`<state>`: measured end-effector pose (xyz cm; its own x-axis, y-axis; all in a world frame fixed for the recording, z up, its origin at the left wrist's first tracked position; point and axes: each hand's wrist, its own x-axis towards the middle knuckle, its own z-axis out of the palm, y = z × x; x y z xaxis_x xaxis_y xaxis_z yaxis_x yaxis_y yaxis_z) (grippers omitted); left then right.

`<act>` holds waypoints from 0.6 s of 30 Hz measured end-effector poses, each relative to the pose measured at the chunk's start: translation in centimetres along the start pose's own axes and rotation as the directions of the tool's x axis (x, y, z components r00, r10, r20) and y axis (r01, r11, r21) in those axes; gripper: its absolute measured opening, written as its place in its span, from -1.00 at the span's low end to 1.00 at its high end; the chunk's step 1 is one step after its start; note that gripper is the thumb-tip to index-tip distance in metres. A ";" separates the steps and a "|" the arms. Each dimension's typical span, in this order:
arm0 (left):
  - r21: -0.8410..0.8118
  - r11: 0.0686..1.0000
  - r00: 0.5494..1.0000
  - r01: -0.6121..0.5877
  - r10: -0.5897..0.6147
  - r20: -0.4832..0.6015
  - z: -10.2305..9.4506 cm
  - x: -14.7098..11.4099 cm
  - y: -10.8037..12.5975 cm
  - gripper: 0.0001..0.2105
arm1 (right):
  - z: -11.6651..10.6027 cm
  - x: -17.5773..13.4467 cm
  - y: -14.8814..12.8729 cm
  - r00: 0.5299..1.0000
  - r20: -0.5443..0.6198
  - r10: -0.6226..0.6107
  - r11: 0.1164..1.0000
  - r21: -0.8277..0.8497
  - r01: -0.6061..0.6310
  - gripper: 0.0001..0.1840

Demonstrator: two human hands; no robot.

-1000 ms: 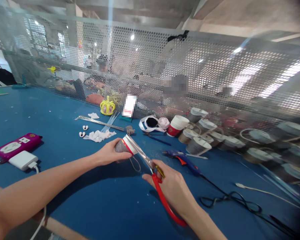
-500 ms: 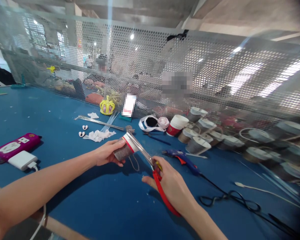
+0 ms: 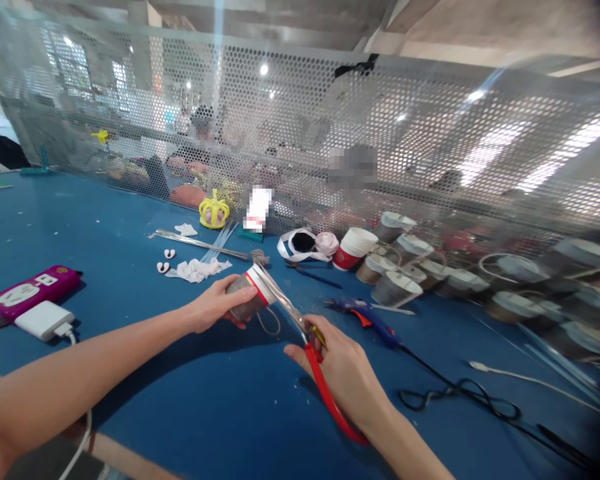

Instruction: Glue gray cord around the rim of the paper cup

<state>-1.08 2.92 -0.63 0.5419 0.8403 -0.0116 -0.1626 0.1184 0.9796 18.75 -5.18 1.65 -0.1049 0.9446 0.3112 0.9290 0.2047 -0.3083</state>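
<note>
Currently, a cord-wrapped cup (image 3: 251, 308) w/ a white-and-red rim is held tilted in the L hand (image 3: 215, 307), approx. mid-frame, above the blue counter (image 3: 220, 407). The fingers are curled round its wrapped wall, and a thin cord loop (image 3: 271, 331) is left hanging below it. Red-handled scissors (image 3: 293, 313) are gripped in the R hand (image 3: 343, 370), lower ctr.; the blades are pointed up-left & laid along the cup's rim, though exact contact can't be told.

Just R of ctr., a blue glue gun (image 3: 367, 317) is laid on the counter, its black cord (image 3: 430, 369) run toward the lower R. Stacked paper cups (image 3: 355, 248) are set nr. other wrapped cups (image 3: 397, 289) at mid-R. A yellow crown (image 3: 214, 212) is placed upper L of ctr., by a perforated panel (image 3: 290, 107). At far L, a white adapter (image 3: 43, 320) is seen against a purple case (image 3: 35, 291).
</note>
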 end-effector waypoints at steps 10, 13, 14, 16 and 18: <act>0.004 1.000 0.997 -0.012 0.013 -0.070 -0.2 0.3 0.2 -0.49 | 0.0 -0.2 -0.3 1.000 -0.007 0.016 0.999 0.029 -0.016 -0.74; -0.112 0.992 0.998 0.054 -0.056 -0.016 -0.4 0.4 0.2 -0.51 | 0.0 -0.2 -0.1 0.999 -0.039 -0.011 1.000 0.012 0.011 -0.72; -0.156 0.982 0.994 0.107 -0.104 0.024 -0.5 0.5 0.2 -0.50 | 0.0 -0.2 0.0 0.998 -0.051 -0.021 1.000 0.005 0.022 -0.72; -0.213 0.949 0.970 0.233 -0.210 0.124 -0.8 0.7 0.2 -0.45 | 0.0 -0.2 0.2 0.997 -0.065 -0.036 0.999 -0.013 0.035 -0.71; -0.231 0.924 0.945 0.305 -0.264 0.191 -1.0 0.8 0.1 -0.44 | 0.1 -0.1 0.4 0.997 -0.062 -0.044 0.999 -0.027 0.042 -0.69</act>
<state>-1.50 4.19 -0.76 0.7127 0.6623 -0.2312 -0.1757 0.4876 0.8552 19.14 -5.17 1.41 -0.1232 0.9171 0.3792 0.9332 0.2370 -0.2702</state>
